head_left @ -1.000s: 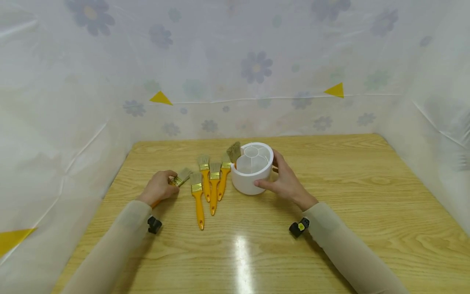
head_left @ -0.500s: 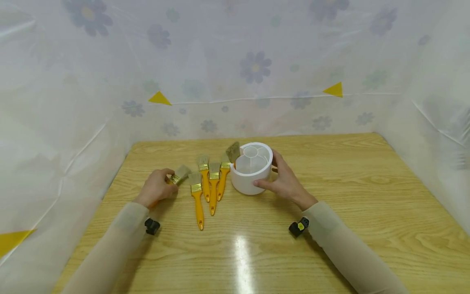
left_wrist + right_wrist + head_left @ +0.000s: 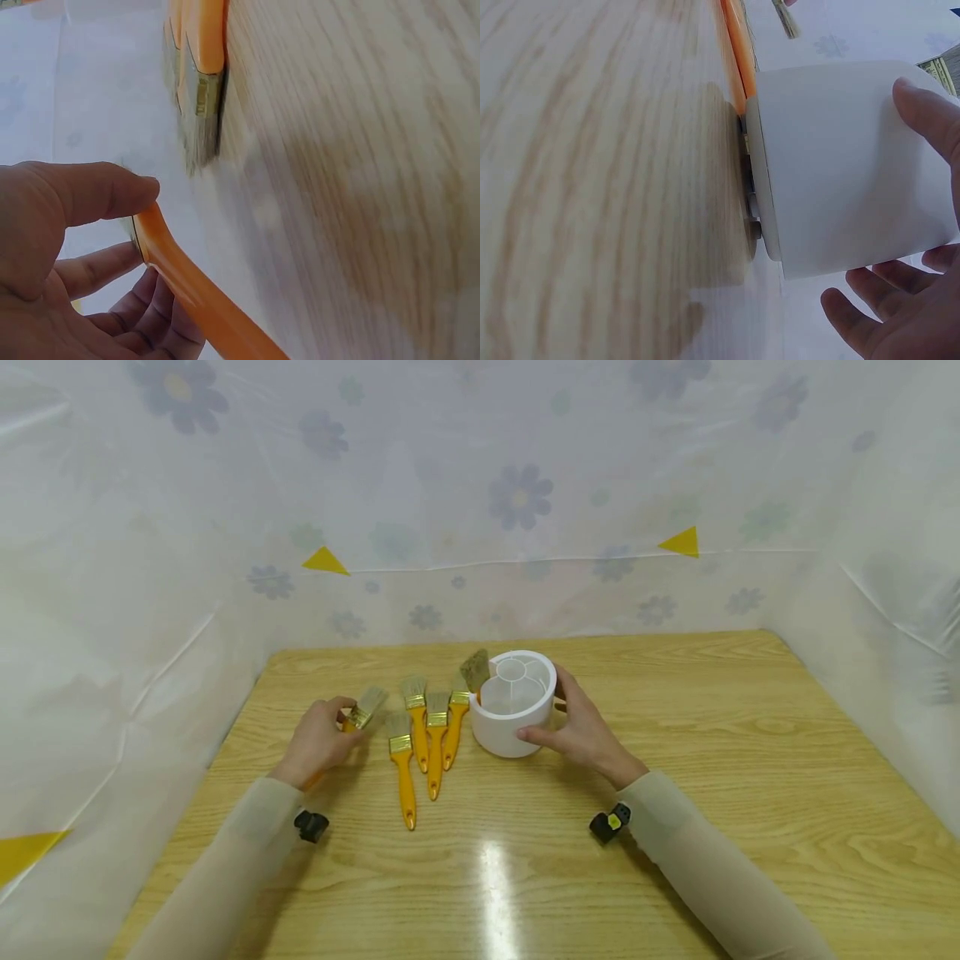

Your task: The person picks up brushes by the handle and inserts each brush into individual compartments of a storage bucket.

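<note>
In the head view my left hand (image 3: pixel 318 739) pinches a paintbrush (image 3: pixel 371 700) near its metal band, bristles pointing up and to the right. Its orange handle (image 3: pixel 202 296) runs down past the fingers in the left wrist view. My right hand (image 3: pixel 588 737) grips the side of a white round divided holder (image 3: pixel 504 735), thumb in front and fingers behind. Another paintbrush (image 3: pixel 475 670) stands tilted at the holder's left side, bristles up above the rim; most of its handle is hidden. Under the holder, the right wrist view shows a low base (image 3: pixel 761 187).
Between the hands several orange-handled paintbrushes lie on the wooden table (image 3: pixel 675 860), bristles away from me; the nearest paintbrush (image 3: pixel 406 785) lies apart from the closer group. A flower-patterned sheet (image 3: pixel 420 527) hangs along the table's back edge, with plastic sheeting at both sides.
The left hand has shifted slightly up and left, and its paintbrush has turned so the bristles point more upward. The right hand and holder have stayed in place.
</note>
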Tool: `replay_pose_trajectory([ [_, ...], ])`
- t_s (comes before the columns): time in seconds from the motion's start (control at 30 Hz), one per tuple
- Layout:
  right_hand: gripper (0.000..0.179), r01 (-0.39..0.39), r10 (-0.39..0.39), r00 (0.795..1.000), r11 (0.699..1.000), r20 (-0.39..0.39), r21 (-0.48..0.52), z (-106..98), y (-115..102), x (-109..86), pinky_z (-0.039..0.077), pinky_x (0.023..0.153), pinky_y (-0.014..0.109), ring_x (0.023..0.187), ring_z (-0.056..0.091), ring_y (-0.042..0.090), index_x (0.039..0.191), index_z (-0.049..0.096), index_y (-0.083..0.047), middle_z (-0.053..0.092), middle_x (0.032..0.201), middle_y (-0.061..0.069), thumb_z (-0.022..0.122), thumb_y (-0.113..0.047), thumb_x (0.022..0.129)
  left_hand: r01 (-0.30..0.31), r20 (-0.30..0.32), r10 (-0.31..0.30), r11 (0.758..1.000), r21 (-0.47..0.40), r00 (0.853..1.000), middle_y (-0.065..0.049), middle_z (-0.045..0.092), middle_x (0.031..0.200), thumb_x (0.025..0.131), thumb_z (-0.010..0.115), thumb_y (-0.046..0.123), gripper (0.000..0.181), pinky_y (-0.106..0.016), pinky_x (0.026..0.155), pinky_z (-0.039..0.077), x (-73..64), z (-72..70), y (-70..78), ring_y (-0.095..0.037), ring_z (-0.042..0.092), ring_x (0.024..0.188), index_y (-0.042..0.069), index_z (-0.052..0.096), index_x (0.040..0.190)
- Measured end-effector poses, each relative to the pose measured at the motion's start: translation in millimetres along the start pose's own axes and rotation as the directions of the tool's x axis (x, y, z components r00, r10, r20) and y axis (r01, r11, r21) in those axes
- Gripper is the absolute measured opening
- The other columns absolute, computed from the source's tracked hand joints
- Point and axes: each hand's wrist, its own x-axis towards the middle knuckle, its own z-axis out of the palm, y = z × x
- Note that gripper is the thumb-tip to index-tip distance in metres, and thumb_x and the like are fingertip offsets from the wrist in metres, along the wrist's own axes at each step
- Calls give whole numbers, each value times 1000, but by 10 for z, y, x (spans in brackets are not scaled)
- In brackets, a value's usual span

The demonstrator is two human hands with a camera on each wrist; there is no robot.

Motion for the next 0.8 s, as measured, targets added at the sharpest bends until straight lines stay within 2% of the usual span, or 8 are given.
replay_pose_trajectory([
  [0.07,99,4,-4,1000,1000,0,5,2,9,2,33,101,59,127,42,33,151,19,-7,43,138,13,83,-17,75,-1,-9,1,1000,-12,1000,-25,50,110,87,67,14,55,-41,68,46,-14,-5,29,-31,51,86,-4,47,134],
  [0.2,102,6,-6,1000,1000,-11,14,44,211,53,33,102,59,127,41,31,152,19,-14,43,139,9,84,-22,73,-18,-34,17,999,-29,999,-23,50,107,86,66,13,55,-37,66,45,-30,-5,89,-29,50,83,-4,47,134],
  [0.33,105,10,-10,1000,1000,-19,6,69,390,101,34,102,57,127,42,27,152,19,-24,43,139,3,85,-32,71,-45,-68,44,999,-8,997,-21,52,103,85,67,13,53,-37,66,44,-25,8,156,-29,50,83,-3,49,132],
  [0.53,104,22,-22,999,1000,-25,0,68,424,107,35,101,56,126,42,24,150,20,-29,43,138,-2,84,-42,69,-70,-91,69,997,-12,993,-20,52,102,85,67,14,52,-37,65,45,-44,22,261,-28,51,79,-3,50,132],
  [0.8,104,16,-16,1000,1000,-22,-12,73,417,107,36,101,55,126,42,24,151,19,-29,42,138,-2,83,-45,70,-103,-116,101,995,-11,988,-20,51,103,86,67,15,52,-37,64,45,-74,34,350,-28,51,78,-1,50,133],
])
